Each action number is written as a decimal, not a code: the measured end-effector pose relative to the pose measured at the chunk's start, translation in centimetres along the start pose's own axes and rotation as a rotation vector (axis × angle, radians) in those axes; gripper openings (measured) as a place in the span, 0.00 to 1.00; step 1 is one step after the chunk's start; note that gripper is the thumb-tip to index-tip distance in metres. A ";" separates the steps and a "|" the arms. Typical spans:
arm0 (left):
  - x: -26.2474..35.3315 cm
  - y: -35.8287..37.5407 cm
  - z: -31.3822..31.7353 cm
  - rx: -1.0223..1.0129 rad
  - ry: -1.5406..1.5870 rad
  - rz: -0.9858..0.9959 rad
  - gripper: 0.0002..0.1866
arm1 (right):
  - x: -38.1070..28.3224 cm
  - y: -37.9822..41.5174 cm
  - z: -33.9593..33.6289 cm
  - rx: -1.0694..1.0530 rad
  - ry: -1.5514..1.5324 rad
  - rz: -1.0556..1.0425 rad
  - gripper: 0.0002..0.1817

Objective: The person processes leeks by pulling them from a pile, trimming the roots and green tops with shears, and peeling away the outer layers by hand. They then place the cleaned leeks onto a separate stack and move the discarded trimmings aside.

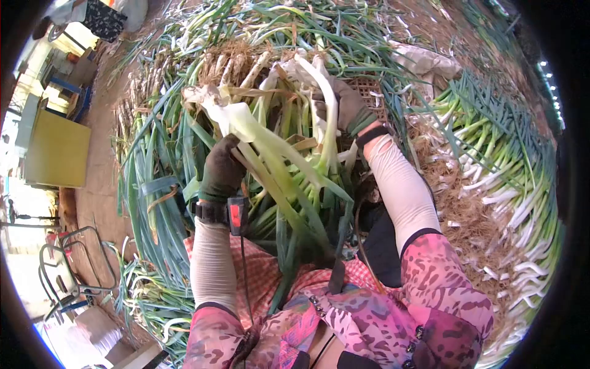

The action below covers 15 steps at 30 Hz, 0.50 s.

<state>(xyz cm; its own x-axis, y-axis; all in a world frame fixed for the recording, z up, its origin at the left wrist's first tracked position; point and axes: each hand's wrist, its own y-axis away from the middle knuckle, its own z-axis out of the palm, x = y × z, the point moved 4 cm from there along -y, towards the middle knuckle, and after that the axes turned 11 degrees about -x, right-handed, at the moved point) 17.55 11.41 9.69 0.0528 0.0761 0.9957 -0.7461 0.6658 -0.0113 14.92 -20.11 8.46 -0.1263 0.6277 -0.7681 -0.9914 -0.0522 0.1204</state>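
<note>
My left hand (222, 167), in a dark glove, is closed around the thick pale stalk of a large green onion (264, 144). Its root end points up and to the left, and its leaves hang toward my lap. My right hand (345, 109), gloved too, curls its fingers at the white shaft of another green onion (330, 101), which bends down to green leaves. Beneath and between both hands lie more green onions with brown roots (230, 64), some with dry, peeling outer leaves. Part of the right fingers is hidden behind the stalks.
A long row of green onions (491, 135) with white ends lies at the right, beside brown root scraps (455, 246). A plastic crate (369, 92) shows behind my right hand. At the left stand a yellow board (58, 147) and a metal-framed chair (77, 264).
</note>
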 end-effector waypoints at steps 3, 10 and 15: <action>2.9 -0.2 1.9 0.151 0.680 -0.082 0.23 | -2.5 2.0 1.6 0.035 -0.027 0.030 0.19; 12.9 1.1 0.5 0.165 -0.192 0.119 0.19 | -12.0 12.5 9.1 -0.287 0.031 -0.265 0.24; 22.1 0.7 5.4 0.099 -0.027 0.253 0.12 | -16.8 18.4 15.5 -0.364 0.289 -0.479 0.24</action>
<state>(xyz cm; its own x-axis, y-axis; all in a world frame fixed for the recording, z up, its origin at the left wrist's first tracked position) 14.65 9.56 32.15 -0.1602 0.2099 0.9645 -0.7947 0.5522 -0.2522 -0.65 -19.54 33.33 0.3765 0.4162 -0.8276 -0.8826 -0.1104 -0.4570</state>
